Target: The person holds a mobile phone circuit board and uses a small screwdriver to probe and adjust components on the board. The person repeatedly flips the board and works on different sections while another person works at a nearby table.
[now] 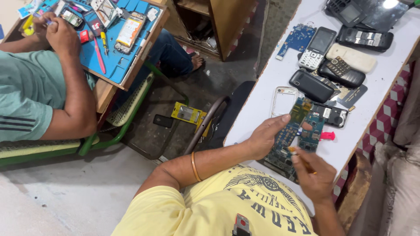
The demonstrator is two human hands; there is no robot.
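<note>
Your left hand (267,135) pins the phone circuit board (286,140) flat on the bench (262,100); your right hand (315,175) pinches a thin tool (299,158) just beside that board.

The white rectangular surface (385,83) is crowded along its middle: a blue bare circuit board (297,38), a white keypad phone (318,48), a cream phone back cover (352,57), two black keypad phones (341,72) and an empty white phone frame (283,101) lie close together, some touching, leaving little room between them. Bare white strips run along the surface's left edge beside the frame and along its right edge near the checkered cloth (393,109). A small pink tool (327,136) lies just right of the held green circuit board (288,135). The left hand (264,137) and right hand (313,175) fill the near end.
</note>
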